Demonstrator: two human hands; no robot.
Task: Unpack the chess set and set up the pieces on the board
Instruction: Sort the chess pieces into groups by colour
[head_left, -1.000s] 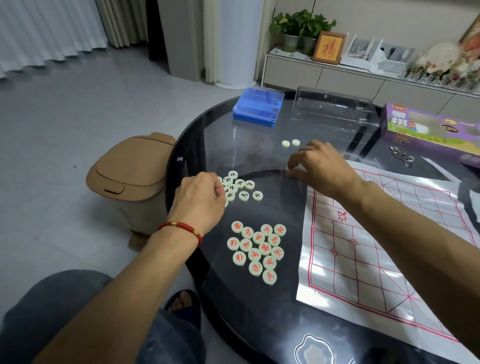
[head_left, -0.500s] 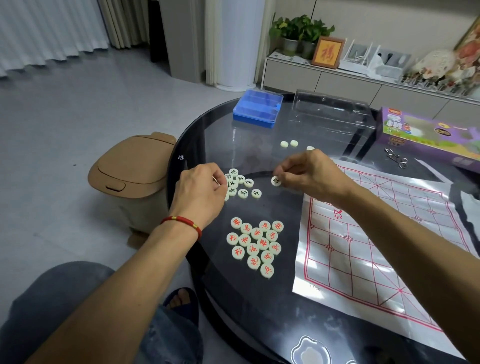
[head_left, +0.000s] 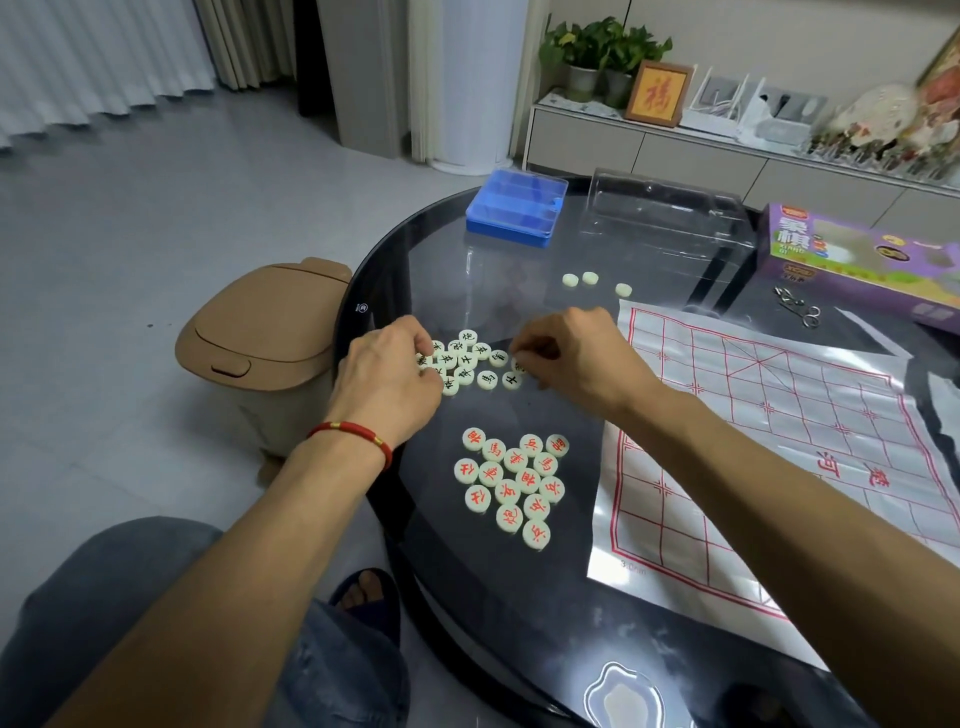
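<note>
On the dark glass table (head_left: 467, 597) lie two clusters of cream round chess pieces. The black-lettered pieces (head_left: 470, 364) sit between my hands; the red-lettered pieces (head_left: 514, 483) lie nearer to me. My left hand (head_left: 387, 382) rests curled at the left edge of the black cluster, fingertips among the pieces. My right hand (head_left: 569, 358) pinches one black-lettered piece (head_left: 518, 365) at the cluster's right edge. Three face-down pieces (head_left: 589, 280) lie further back. The white paper board with red lines (head_left: 779, 447) is spread out to the right.
A blue plastic case (head_left: 514, 208) and a clear plastic tray (head_left: 670, 218) stand at the table's far side. The purple game box (head_left: 862, 260) and a metal clip (head_left: 797, 306) lie far right. A tan bin (head_left: 260, 343) stands on the floor, left of the table.
My right hand has carried a piece from near the face-down ones over to the right edge of the black cluster. My left hand stayed at the cluster's left side.
</note>
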